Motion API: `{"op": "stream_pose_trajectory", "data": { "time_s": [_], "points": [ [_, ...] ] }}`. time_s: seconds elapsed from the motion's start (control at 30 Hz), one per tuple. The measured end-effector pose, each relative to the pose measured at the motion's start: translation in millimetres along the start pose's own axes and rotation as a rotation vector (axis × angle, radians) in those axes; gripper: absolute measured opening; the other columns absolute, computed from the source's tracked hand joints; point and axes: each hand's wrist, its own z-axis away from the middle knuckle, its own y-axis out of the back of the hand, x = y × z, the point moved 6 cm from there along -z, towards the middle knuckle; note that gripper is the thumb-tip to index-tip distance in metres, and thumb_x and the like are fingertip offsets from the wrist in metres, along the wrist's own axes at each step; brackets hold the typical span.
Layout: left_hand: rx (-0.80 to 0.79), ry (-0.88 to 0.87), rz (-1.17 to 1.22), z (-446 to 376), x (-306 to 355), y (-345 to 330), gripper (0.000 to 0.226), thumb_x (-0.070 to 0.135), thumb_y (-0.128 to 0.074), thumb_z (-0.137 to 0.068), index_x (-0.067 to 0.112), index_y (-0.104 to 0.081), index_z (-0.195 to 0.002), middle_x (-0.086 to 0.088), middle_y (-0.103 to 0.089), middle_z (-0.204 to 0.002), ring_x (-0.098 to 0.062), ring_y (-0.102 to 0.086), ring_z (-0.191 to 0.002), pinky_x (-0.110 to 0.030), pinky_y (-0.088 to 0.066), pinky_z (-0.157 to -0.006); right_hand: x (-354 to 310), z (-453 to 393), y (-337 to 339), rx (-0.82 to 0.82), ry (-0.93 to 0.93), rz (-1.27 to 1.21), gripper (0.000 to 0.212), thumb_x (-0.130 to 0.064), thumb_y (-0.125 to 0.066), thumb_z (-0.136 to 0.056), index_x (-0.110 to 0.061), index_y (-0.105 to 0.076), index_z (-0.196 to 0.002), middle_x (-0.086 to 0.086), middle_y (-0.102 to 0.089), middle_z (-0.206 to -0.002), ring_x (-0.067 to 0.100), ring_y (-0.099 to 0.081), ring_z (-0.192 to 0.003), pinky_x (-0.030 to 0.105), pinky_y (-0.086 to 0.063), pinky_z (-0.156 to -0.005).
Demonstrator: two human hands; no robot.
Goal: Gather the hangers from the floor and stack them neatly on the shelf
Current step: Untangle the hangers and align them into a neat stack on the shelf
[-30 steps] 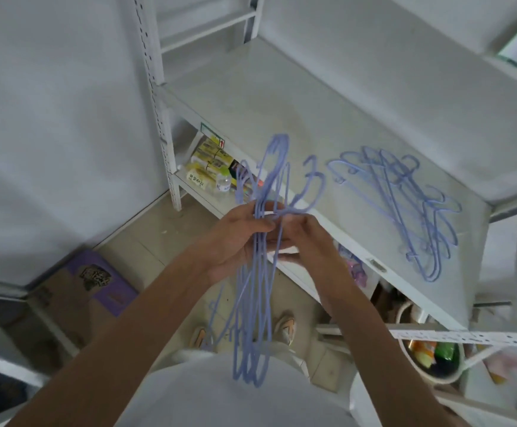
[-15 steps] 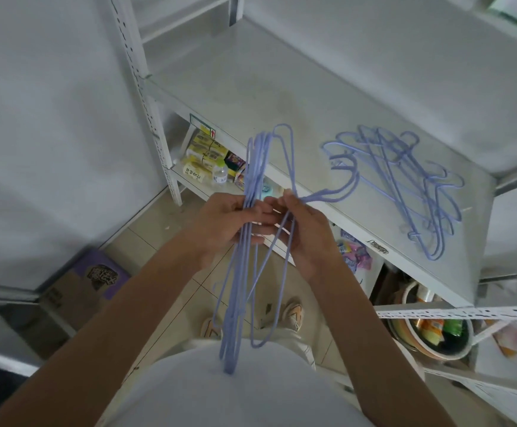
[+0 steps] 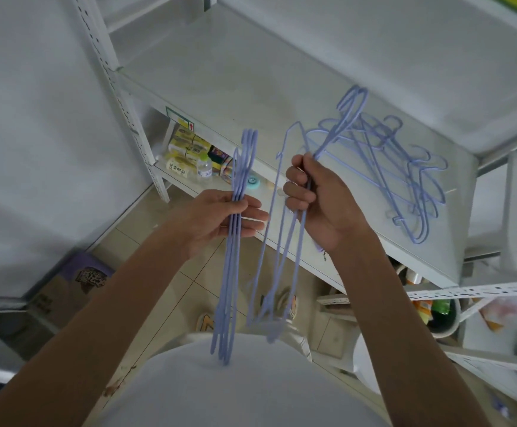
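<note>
While both forearms reach forward over the shelf's (image 3: 251, 87) front edge, the left hand (image 3: 220, 217) grips a tight bundle of hangers (image 3: 231, 272) hanging vertically, thumb across them. The right hand (image 3: 318, 204), just beside and apart, is clenched around looser hangers (image 3: 281, 241). A hanger pile (image 3: 405, 167) lies on the shelf's right; bare surface remains left of it.

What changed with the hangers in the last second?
The single bundle held by both hands is now split: the left hand holds one bunch, while the right hand has pulled a hanger off to the right. The pile on the shelf stayed put.
</note>
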Motion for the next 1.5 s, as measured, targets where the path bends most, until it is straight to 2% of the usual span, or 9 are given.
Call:
{"op": "stream_pose_trajectory", "data": {
  "time_s": [0.23,0.47,0.57,0.73,0.9,0.97,1.17,1.33,1.5],
  "points": [
    [0.066,0.003,-0.106,1,8,-11,0.022,0.014,-0.056,-0.104,0.002,-0.071,-0.114,-0.017,-0.080,-0.104,-0.030,-0.079,-0.092,-0.034,-0.065,-0.076,35,2,25,0.131,-0.153,0.400,0.029,-0.012,-0.049,-0.095,-0.007,-0.076,-0.102,0.005,-0.070,-0.071,0.016,-0.062,-0.053,0.024,-0.052,-0.050],
    [0.157,0.066,-0.146,4,-14,-21,0.027,0.024,-0.060,-0.103,0.005,-0.075,-0.116,-0.011,-0.082,-0.101,-0.026,-0.080,-0.092,-0.032,-0.065,-0.080,52,11,47,0.302,0.056,0.903,0.021,-0.034,-0.070,-0.089,-0.050,-0.080,-0.080,-0.005,-0.080,-0.091,0.002,-0.074,-0.084,0.026,-0.056,-0.079],
    [0.156,0.056,-0.054,1,-14,-22,0.033,0.038,-0.061,-0.101,0.013,-0.078,-0.112,-0.011,-0.081,-0.101,-0.027,-0.079,-0.093,-0.037,-0.064,-0.082,58,12,37,0.197,0.071,0.877,0.016,-0.036,-0.061,-0.095,-0.038,-0.076,-0.093,-0.003,-0.076,-0.107,0.011,-0.073,-0.100,0.033,-0.056,-0.090],
    [0.184,0.079,-0.088,-6,-21,-33,0.056,0.067,-0.056,-0.091,0.022,-0.075,-0.119,-0.009,-0.079,-0.108,-0.024,-0.076,-0.094,-0.039,-0.057,-0.083,69,22,14,0.057,0.194,1.732,0.029,-0.037,-0.035,-0.098,-0.015,-0.053,-0.101,-0.001,-0.045,-0.096,0.021,-0.049,-0.091,0.038,-0.044,-0.072],
    [0.072,0.063,0.047,-7,-27,-44,0.057,0.057,-0.062,-0.091,0.013,-0.072,-0.125,-0.009,-0.077,-0.114,-0.028,-0.073,-0.103,-0.041,-0.055,-0.090,63,48,32,0.270,0.126,1.331,0.061,-0.054,-0.029,-0.098,-0.026,-0.042,-0.151,-0.009,-0.056,-0.134,0.010,-0.057,-0.122,0.038,-0.050,-0.094],
    [0.045,0.030,0.011,-8,-32,-51,0.050,0.049,-0.064,-0.095,0.009,-0.072,-0.123,-0.014,-0.077,-0.115,-0.033,-0.073,-0.108,-0.044,-0.057,-0.095,76,63,35,0.265,0.136,0.996,0.047,-0.052,-0.045,-0.101,-0.039,-0.039,-0.146,-0.015,-0.063,-0.128,-0.002,-0.063,-0.114,0.028,-0.052,-0.093],
    [-0.012,-0.085,0.012,-12,-42,-73,0.025,0.011,-0.060,-0.102,0.004,-0.066,-0.125,-0.013,-0.078,-0.116,-0.027,-0.075,-0.109,-0.029,-0.062,-0.084,88,83,47,0.365,-0.088,0.332,0.052,-0.037,-0.066,-0.099,-0.022,-0.039,-0.141,0.012,-0.076,-0.112,0.030,-0.080,-0.086,0.031,-0.064,-0.066],
    [0.005,-0.223,0.111,-25,-20,-76,0.028,0.000,-0.053,-0.103,-0.004,-0.059,-0.129,-0.013,-0.076,-0.122,-0.025,-0.073,-0.114,-0.030,-0.060,-0.092,112,105,31,0.017,-0.296,0.192,0.037,-0.030,-0.050,-0.109,0.002,-0.068,-0.113,0.023,-0.078,-0.100,0.032,-0.079,-0.085,0.037,-0.065,-0.078],
    [-0.316,-0.024,0.146,-29,-13,-90,0.040,0.019,-0.059,-0.102,-0.002,-0.059,-0.136,-0.024,-0.067,-0.134,-0.039,-0.066,-0.123,-0.038,-0.060,-0.092,105,115,38,-0.137,-0.191,0.274,0.044,-0.033,-0.045,-0.111,0.004,-0.067,-0.116,0.018,-0.078,-0.092,0.027,-0.078,-0.076,0.038,-0.065,-0.075]
  ]
}}
